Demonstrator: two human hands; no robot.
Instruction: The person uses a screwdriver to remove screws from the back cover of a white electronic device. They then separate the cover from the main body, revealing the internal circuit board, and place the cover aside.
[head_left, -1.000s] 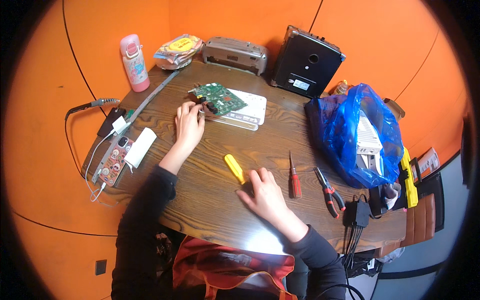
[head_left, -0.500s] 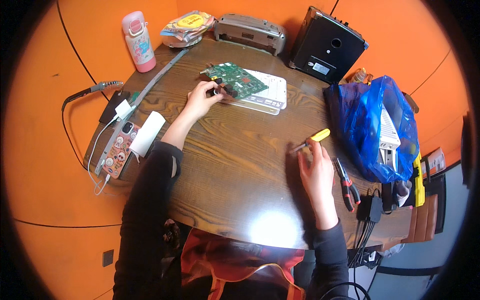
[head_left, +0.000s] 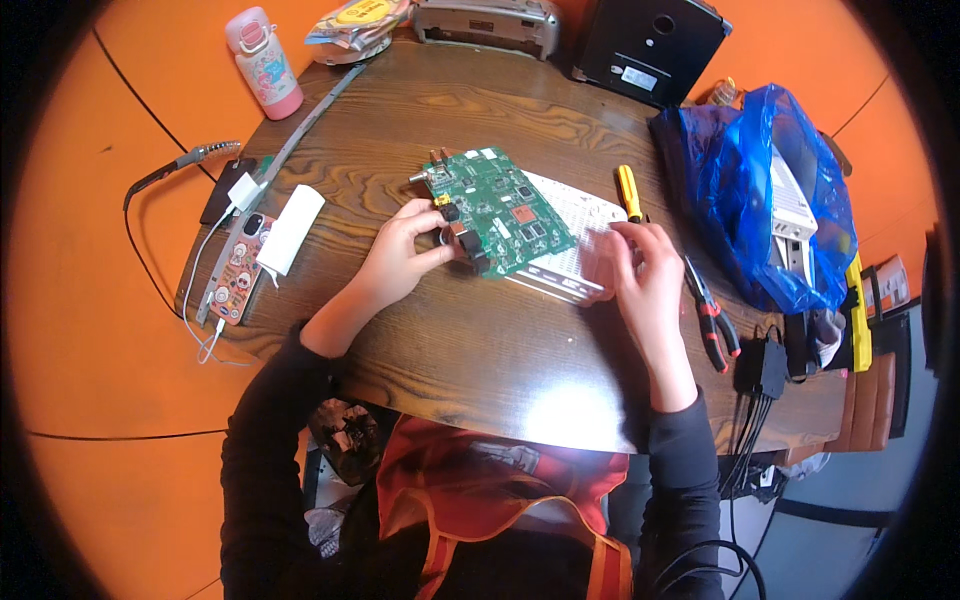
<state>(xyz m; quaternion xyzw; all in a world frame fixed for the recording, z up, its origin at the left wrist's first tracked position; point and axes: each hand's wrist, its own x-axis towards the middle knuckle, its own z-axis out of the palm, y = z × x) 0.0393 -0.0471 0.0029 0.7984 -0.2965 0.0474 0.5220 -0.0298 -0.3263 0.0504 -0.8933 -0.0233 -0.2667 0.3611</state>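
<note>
A green circuit board (head_left: 500, 205) is tilted over the left part of a flat white vented casing (head_left: 575, 225). My left hand (head_left: 405, 250) pinches the board's near left edge, beside its black and yellow connectors. Close by the casing's right edge is my right hand (head_left: 645, 270), its fingers bent; whether they touch the casing is hard to tell. A screwdriver with a yellow handle (head_left: 628, 190) sticks out past the right fingers, and its shaft is hidden behind them. Red-and-black pliers (head_left: 712, 318) lie to the right of that hand.
At right stands a blue plastic bag (head_left: 745, 215) with white devices in it, above a black cable box (head_left: 768, 365). A phone (head_left: 240, 270), white charger (head_left: 243, 188) and white object (head_left: 293, 230) lie left. A bottle (head_left: 265, 70) and black box (head_left: 650, 45) stand at the back.
The board and casing have come nearer to me and rightward, up to my right hand. The screwdriver's handle has swung to point away from me. The head view has shifted.
</note>
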